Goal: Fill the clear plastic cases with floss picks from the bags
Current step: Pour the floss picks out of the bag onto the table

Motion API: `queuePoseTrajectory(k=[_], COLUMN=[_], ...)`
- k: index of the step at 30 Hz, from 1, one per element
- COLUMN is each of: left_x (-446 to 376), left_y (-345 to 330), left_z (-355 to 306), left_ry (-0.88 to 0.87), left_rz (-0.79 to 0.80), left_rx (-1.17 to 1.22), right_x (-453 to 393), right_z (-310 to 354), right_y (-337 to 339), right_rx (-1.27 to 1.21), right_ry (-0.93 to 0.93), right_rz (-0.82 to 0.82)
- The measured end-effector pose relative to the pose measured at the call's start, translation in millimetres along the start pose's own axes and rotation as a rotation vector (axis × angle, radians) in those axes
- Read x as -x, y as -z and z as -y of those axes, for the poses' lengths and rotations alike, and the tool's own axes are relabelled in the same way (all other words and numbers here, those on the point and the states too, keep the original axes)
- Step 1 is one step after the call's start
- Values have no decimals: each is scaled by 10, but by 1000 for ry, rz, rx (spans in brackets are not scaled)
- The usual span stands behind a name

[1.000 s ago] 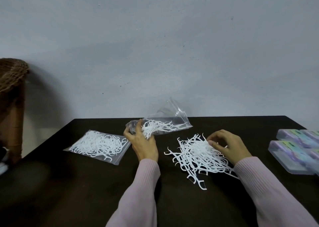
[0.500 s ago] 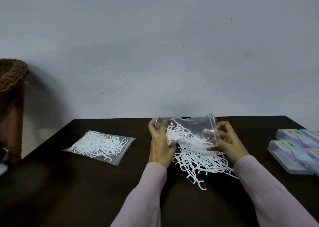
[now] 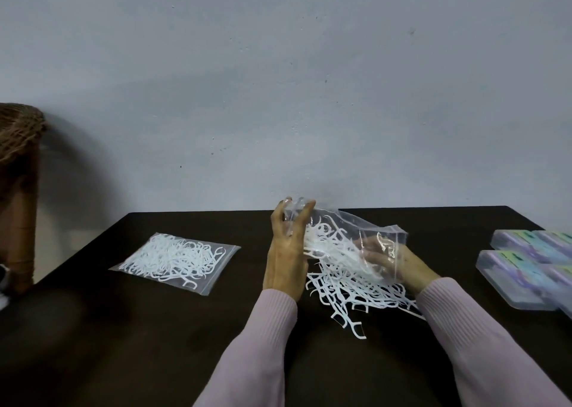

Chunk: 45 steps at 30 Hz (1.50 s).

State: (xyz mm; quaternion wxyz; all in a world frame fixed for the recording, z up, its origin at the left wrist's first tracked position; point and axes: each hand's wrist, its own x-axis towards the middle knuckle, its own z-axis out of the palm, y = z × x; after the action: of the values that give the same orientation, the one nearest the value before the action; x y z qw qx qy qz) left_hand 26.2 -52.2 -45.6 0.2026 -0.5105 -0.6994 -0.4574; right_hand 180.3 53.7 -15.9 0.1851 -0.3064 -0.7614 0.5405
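A clear plastic bag with white floss picks inside hangs tilted above a loose pile of floss picks on the dark table. My left hand pinches the bag's upper left corner. My right hand grips the bag's right end, partly seen through the plastic. A second, flat bag of floss picks lies to the left. Several clear plastic cases with coloured labels sit shut at the right edge.
A woven brown stool or basket stands off the table's left side. A pale wall runs right behind the table's far edge.
Both hands carried the bag from the left to above the loose pile. My left hand lifted its corner higher, so the bag now slopes down toward my right hand.
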Motion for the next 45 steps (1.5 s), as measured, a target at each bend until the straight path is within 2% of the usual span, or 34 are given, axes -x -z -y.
queuePoseTrajectory(k=[2,11,19,25,29,34,39,45], left_x=[-5,-21,-24,-17,-34,-29,-45,-58], left_y=[-4,9,10,11,49,79,115,163], left_z=[-12,-79,-43,15,93,110,107,72], left_ry=[-45,-170,-113,-34,56,134,207,247], left_rz=[-27,-77,-60,-43,-91,-88,-123,-151], left_rx=[-16,-84,-100,-102,-90,-70,-63,-57], right_x=[40,28,4,-22,5,26,12,-23], right_z=[20,-3,-55,-116,-137,-111,-114,-146], right_y=[-10,-72,-91,-82,-29,1,27,61], right_rx=[122,251,377,500,421,424,371,420], right_ry=[59,86,225,249,221,293,372,323], right_rz=[31,25,-96,-62,-48,-74,-219,-263])
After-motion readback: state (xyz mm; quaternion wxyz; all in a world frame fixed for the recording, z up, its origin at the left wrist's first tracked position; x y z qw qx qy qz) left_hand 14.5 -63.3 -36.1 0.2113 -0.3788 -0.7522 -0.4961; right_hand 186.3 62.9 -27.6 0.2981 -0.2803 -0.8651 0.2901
